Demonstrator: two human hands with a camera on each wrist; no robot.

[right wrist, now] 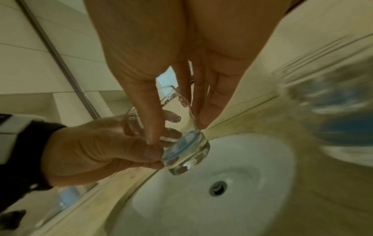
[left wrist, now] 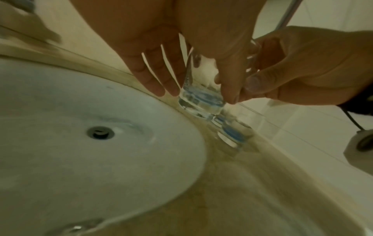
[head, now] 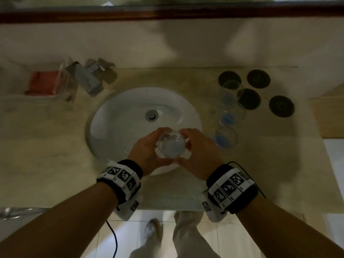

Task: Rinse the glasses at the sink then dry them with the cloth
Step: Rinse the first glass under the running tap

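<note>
Both forearms are reaching forward and angling in toward each other, each wrist wearing a black band with black-and-white square markers. The left hand (head: pixel 149 148) and the right hand (head: pixel 197 151) are meeting in front of the body, cupping a glass (head: pixel 172 146) between them. The left fingers (left wrist: pixel 159 75) are lying nearly straight along one side, the thumb pressing the other. The right thumb (right wrist: pixel 149 115) and fingers are pinching it from the opposite side; how far the right fingers are curling seems unclear in the blur. Both thumbs are touching.
</note>
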